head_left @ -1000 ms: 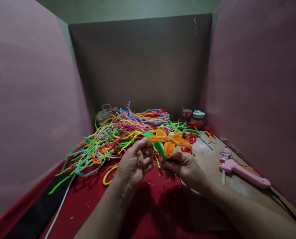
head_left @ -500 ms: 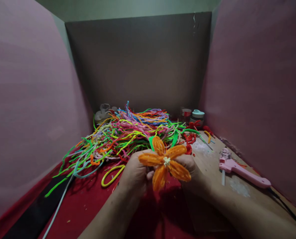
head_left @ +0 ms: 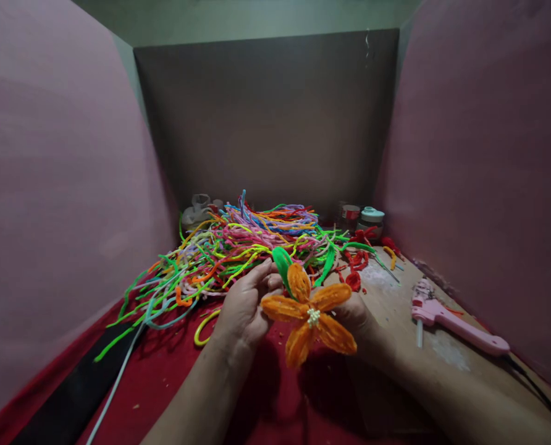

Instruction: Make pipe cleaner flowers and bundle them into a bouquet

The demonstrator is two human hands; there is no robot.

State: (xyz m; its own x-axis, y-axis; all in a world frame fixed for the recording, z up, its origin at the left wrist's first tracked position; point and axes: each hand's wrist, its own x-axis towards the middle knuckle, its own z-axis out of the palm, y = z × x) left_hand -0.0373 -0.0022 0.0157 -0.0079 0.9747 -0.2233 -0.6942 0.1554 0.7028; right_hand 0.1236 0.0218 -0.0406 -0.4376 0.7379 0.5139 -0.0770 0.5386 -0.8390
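An orange pipe-cleaner flower (head_left: 320, 332) with a pale beaded centre faces me, held up over the red cloth. Behind its petals, my right hand (head_left: 353, 314) is closed around what seems to be the stem; the flower hides its fingertips. A green fuzzy leaf (head_left: 282, 264) sticks up at the flower's upper left. My left hand (head_left: 245, 306) has its fingers curled together at the leaf's left edge, pinching it. Part of the grip is hidden.
A big heap of coloured pipe cleaners (head_left: 261, 238) lies beyond my hands. On the board at right rests a pink glue gun (head_left: 461, 326) with a black cord. Red fuzzy pieces (head_left: 356, 262) and a lidded jar (head_left: 372, 217) are behind it. Pink walls flank both sides.
My left hand has shifted up from behind the flower to the green leaf, which now shows more fully. The flower sits slightly lower in view; my right hand still holds it.
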